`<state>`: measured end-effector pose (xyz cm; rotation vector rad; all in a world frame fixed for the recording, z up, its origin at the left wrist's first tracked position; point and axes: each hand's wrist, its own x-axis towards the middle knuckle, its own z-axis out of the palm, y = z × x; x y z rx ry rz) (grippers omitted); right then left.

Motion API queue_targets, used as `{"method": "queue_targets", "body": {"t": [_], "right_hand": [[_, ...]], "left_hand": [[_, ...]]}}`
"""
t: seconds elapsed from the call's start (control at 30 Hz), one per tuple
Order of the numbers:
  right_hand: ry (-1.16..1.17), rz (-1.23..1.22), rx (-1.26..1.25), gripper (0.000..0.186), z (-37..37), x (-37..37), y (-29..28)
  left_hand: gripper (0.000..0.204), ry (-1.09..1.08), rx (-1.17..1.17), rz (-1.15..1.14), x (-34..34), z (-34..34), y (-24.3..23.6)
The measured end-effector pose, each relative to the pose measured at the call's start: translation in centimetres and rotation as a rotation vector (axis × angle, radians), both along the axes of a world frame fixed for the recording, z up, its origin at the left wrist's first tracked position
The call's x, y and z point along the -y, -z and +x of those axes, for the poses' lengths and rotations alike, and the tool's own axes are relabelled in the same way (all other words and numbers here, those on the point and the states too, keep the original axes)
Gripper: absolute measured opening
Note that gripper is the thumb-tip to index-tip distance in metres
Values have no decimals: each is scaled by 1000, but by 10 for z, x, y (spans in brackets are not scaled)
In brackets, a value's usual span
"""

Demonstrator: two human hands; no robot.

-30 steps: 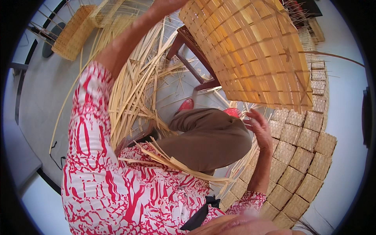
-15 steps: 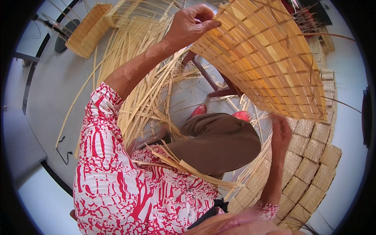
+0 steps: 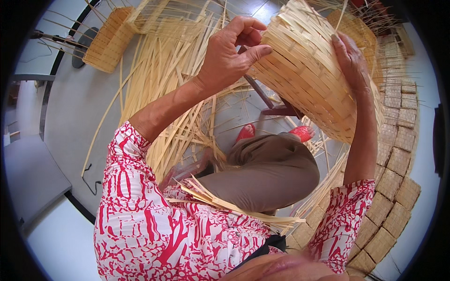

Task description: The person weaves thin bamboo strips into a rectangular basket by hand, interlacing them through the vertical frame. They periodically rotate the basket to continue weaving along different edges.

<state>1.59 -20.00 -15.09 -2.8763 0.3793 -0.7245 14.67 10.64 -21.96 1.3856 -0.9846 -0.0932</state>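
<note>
A woven bamboo basket (image 3: 309, 79), pale with a dense strip pattern, hangs tilted between my hands above the knees. My left hand (image 3: 234, 49) is at its upper left edge, thumb and fingers closed in a pinch there; the fingertips partly hide the grip. Over on the basket's right side, my right hand (image 3: 352, 61) is closed against the wall, thumb on the near face and the other fingers partly hidden. A thin pale strip (image 3: 343, 15) rises beside the right fingertips. Cut bamboo strips (image 3: 234, 204) lie across my lap.
Loose bamboo strips (image 3: 164, 98) cover the floor at left. An unfinished basket (image 3: 108, 40) with upright stakes stands at far left, another woven piece (image 3: 358, 35) behind the held one. Rows of small woven blocks (image 3: 391, 182) line the right. A dark wooden stool leg (image 3: 279, 111) stands ahead.
The woven basket has turned, showing a paler, denser face instead of the yellow one. My right hand has risen from below its lower edge to its right side. My left hand stays at the upper left.
</note>
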Motion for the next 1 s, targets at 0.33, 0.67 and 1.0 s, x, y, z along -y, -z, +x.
{"method": "queue_targets", "body": {"t": [0.33, 0.67, 1.0], "right_hand": [[51, 495, -164, 48, -6, -33, -12], [-37, 301, -207, 54, -9, -9, -2], [-122, -374, -260, 23, -2, -20, -4]], "left_hand": [[65, -43, 1098, 50, -7, 10, -24], [41, 76, 1165, -49, 8, 22, -13], [43, 27, 1182, 133, 7, 23, -27]]}}
